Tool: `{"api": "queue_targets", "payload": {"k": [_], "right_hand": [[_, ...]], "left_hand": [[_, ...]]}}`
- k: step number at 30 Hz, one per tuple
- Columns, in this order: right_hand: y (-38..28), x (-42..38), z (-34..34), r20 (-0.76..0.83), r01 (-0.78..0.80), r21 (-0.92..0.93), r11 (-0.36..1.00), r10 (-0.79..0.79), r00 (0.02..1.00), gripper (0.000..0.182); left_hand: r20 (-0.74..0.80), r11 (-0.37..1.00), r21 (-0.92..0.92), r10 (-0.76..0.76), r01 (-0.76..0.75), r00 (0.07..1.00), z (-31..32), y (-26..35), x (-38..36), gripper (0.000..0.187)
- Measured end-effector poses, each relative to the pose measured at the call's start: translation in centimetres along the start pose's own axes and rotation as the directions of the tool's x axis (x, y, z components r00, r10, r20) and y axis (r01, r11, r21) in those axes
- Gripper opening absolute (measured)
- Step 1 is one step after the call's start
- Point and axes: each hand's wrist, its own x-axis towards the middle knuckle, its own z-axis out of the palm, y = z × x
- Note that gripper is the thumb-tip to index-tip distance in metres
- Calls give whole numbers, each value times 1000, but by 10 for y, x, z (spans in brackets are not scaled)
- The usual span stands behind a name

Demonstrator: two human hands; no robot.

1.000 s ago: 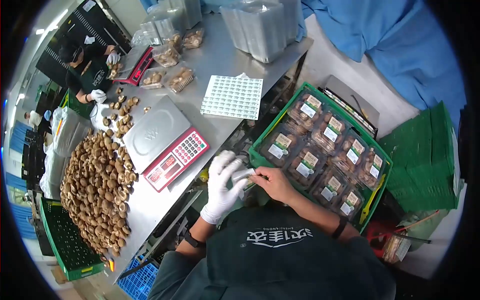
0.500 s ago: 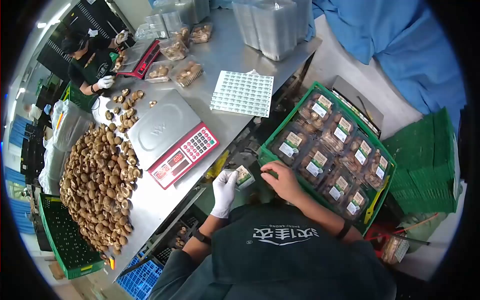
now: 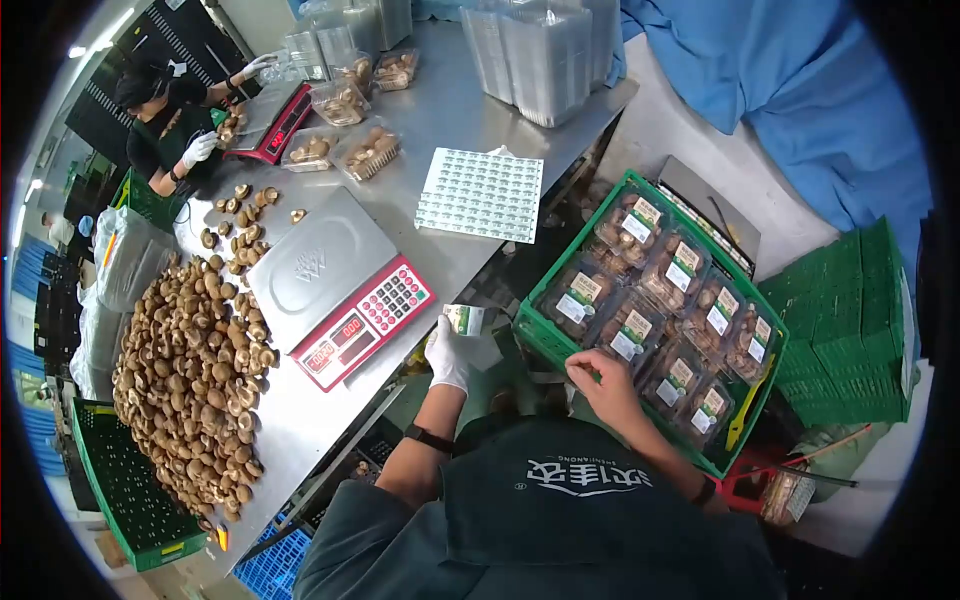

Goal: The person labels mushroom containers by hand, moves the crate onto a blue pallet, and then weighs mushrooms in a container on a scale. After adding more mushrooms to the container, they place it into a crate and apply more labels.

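Note:
My left hand (image 3: 446, 357), in a white glove, is closed on a small stack of printed labels (image 3: 464, 320) just off the table's edge. A pale sheet hangs below the labels. Bare and with curled fingers, my right hand (image 3: 600, 383) is over the near edge of the green crate (image 3: 543, 338); whether anything small is between its fingertips I cannot make out. Inside the crate are several clear mushroom packs (image 3: 632, 332) with labels on their lids. The digital scale (image 3: 345, 285) on the table has a bare pan.
Loose mushrooms (image 3: 190, 375) are heaped on the metal table (image 3: 400, 150). A label sheet (image 3: 480, 195) and stacked clear trays (image 3: 530, 60) lie farther back. A co-worker (image 3: 165, 125) stands at a second scale (image 3: 270, 125). Stacked green crates (image 3: 838, 315) are at the right.
My left hand has moved up with the labels, toward the scale. My right hand has shifted right and down, closer over the crate. The co-worker's arms have moved.

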Motion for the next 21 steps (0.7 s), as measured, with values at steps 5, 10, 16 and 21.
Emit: {"api": "queue_targets", "payload": {"k": [5, 10, 16, 21], "right_hand": [[4, -3, -6, -6, -30, -5, 1000, 30, 1000, 15], [-3, 0, -7, 25, -15, -7, 1000, 16, 1000, 15], [-12, 1, -12, 35, 8, -33, 999, -7, 999, 15], [-4, -10, -33, -21, 6, -37, 999, -7, 1000, 13]], "left_hand": [[8, 997, -45, 67, -66, 998, -9, -14, 18, 28], [-24, 996, 60, 72, -71, 997, 3, -5, 11, 27], [-39, 995, 84, 49, -45, 998, 10, 8, -4, 33], [47, 948, 288, 124, -132, 991, -39, -1, -24, 46]]}}
